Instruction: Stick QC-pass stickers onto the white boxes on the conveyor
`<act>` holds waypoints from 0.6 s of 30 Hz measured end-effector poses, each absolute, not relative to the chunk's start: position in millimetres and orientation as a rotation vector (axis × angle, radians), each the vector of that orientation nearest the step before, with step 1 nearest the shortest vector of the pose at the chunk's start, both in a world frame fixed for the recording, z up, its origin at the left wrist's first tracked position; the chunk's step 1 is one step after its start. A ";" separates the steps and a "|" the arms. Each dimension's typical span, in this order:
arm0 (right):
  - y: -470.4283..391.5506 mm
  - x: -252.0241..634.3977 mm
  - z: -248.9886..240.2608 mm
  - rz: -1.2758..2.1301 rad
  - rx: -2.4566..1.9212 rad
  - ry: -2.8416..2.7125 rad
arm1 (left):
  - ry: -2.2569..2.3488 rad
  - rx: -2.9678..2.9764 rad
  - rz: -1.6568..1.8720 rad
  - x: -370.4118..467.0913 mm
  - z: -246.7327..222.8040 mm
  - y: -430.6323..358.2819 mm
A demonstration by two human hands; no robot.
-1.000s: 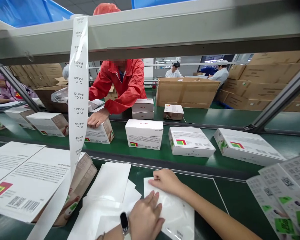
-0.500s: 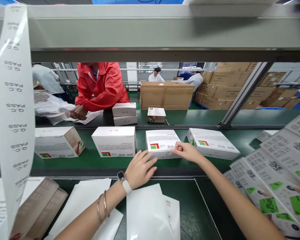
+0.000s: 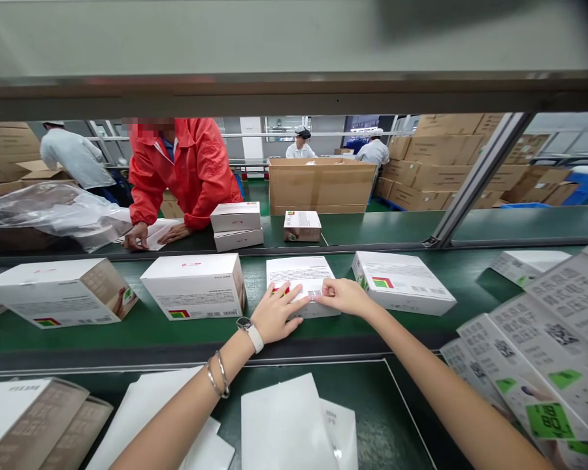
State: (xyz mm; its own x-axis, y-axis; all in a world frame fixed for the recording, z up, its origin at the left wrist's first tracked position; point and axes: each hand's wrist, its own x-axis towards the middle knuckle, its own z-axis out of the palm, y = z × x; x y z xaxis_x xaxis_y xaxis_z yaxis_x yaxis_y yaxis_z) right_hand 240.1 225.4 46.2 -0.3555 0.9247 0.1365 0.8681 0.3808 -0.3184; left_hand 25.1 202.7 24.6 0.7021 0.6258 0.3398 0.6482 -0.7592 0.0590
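A white box (image 3: 298, 266) with printed text and a red, yellow and green mark lies on the green conveyor belt (image 3: 255, 336) in front of me. My left hand (image 3: 277, 314) rests with spread fingers against its front and top face. A watch with a white strap and two metal bangles circle that wrist. At the right part of the same box, my right hand (image 3: 345, 297) is closed in a pinch, its fingertips touching the printed face. Whatever the pinch may hold is too small to make out.
More white boxes stand on the belt, one (image 3: 196, 287) to the left and one (image 3: 402, 281) to the right. White sheets (image 3: 284, 424) lie nearer me; printed sheets (image 3: 543, 365) rise at right. A co-worker in red (image 3: 186, 176) handles paper across the belt. A beam (image 3: 294, 52) spans overhead.
The boxes on the belt have shifted left in view. My left hand has moved onto the box, and my right hand has come left, close to its fingers. The hanging label strip has mostly left the view.
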 end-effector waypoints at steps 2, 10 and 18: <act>226.1 237.5 47.8 0.153 -1.602 -2.389 | -1.057 -2.807 -0.499 20.1 25.1 202.1; 222.5 250.2 50.1 -0.005 -1.770 -2.222 | -1.014 -2.694 -0.387 16.3 27.6 209.8; 198.0 230.5 32.7 0.300 -1.577 -2.149 | -1.052 -2.920 -0.441 -21.9 26.0 195.2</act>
State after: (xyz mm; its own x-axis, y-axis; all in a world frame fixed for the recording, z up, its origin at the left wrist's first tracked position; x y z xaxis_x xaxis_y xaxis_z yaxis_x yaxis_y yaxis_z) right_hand 230.5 198.0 32.7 -0.2411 0.9427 0.2305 0.8436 0.3210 -0.4305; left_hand -21.9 195.2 26.0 0.7353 0.6241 0.2643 0.6259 -0.7749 0.0886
